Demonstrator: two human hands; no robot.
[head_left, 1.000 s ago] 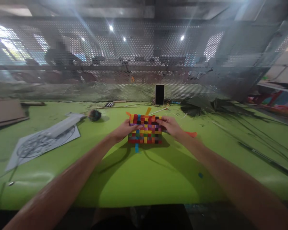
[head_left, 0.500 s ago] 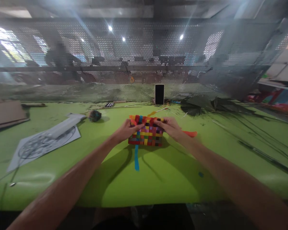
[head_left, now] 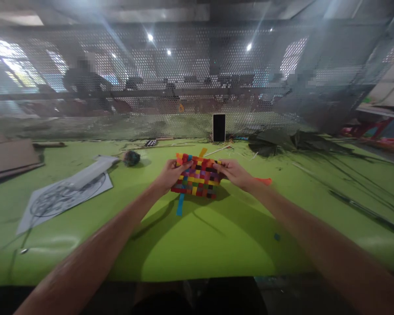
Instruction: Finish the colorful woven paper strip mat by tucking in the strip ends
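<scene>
No writing, label, brand or number can be read. From the middle of the view, the sheet (head_left: 46, 204) between eight and nine o'clock bears a dark printed drawing; the black-and-white marks on the striped item (head_left: 151, 143) between nine and ten o'clock are too small to make out.

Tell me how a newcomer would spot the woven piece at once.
Start with the bright green table. Near its middle, the left hand and right hand hold a woven piece between them. Its checks of red, yellow, purple and black, with a blue strip jutting from the lower edge, set it apart from the dark lump and patterned white sheet.
</scene>
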